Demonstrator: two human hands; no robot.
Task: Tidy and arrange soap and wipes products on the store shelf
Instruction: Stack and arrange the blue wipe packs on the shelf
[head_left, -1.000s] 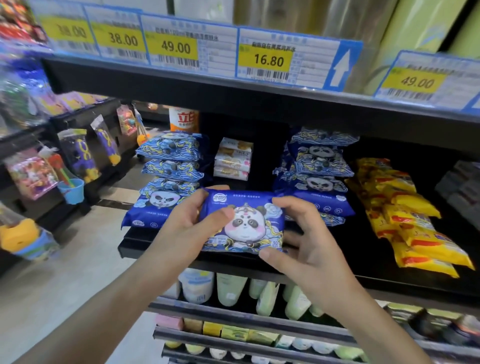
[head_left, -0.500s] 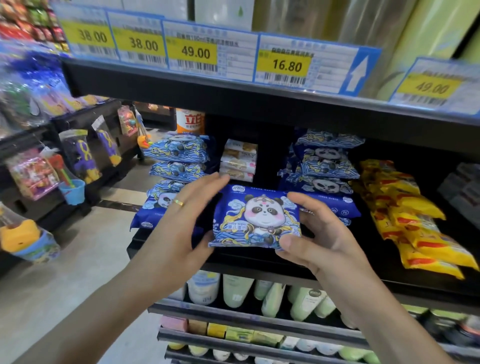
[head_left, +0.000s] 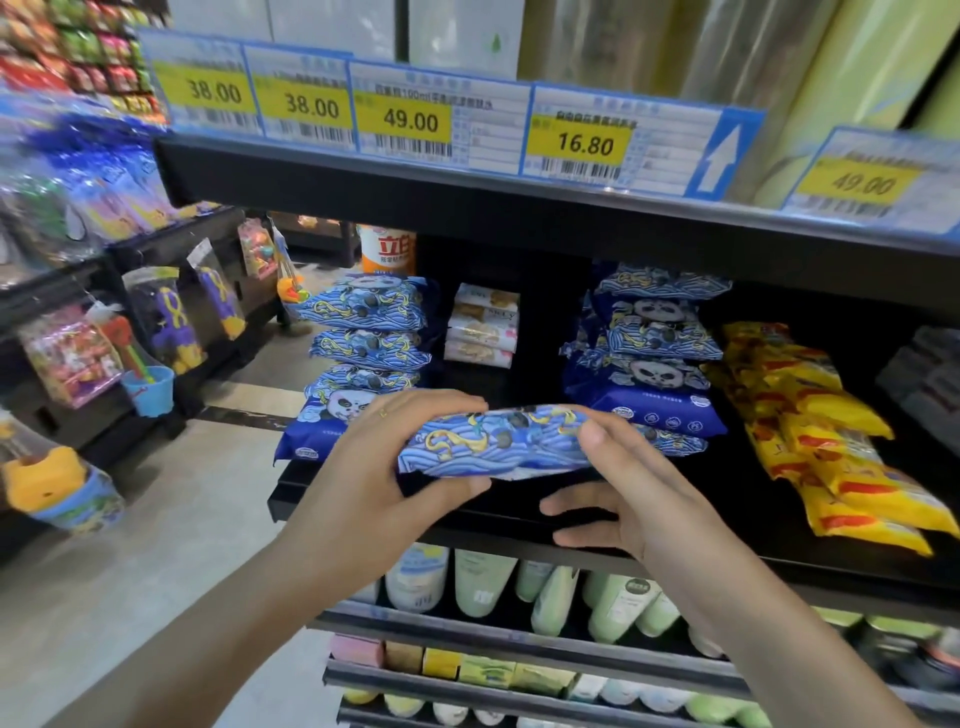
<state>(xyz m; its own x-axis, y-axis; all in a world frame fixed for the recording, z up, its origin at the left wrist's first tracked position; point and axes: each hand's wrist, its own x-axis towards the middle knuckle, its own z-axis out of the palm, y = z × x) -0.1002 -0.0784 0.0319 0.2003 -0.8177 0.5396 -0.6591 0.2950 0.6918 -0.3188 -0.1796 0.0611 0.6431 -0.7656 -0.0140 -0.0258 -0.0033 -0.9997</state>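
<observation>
I hold a blue panda-print wipes pack (head_left: 498, 441) flat and edge-on just above the front of the black shelf (head_left: 737, 545). My left hand (head_left: 384, 467) grips its left end, fingers over the top and thumb underneath. My right hand (head_left: 628, 493) holds its right end, one finger on the pack's top edge and the other fingers spread below it. A stack of the same wipes packs (head_left: 363, 353) stands on the shelf to the left, and a second stack (head_left: 649, 358) to the right. Small pale soap packs (head_left: 483, 332) sit stacked at the back between them.
Yellow packets (head_left: 810, 415) lie in a row at the shelf's right. The upper shelf edge carries price tags (head_left: 405, 114) close overhead. Bottles (head_left: 550, 592) and small boxes (head_left: 467, 665) fill the lower shelves. Hanging toys (head_left: 156, 322) line the aisle on the left.
The wipes pack has tipped from face-up toward me to flat and edge-on, and moved further in over the shelf. My right fingers have loosened beneath it.
</observation>
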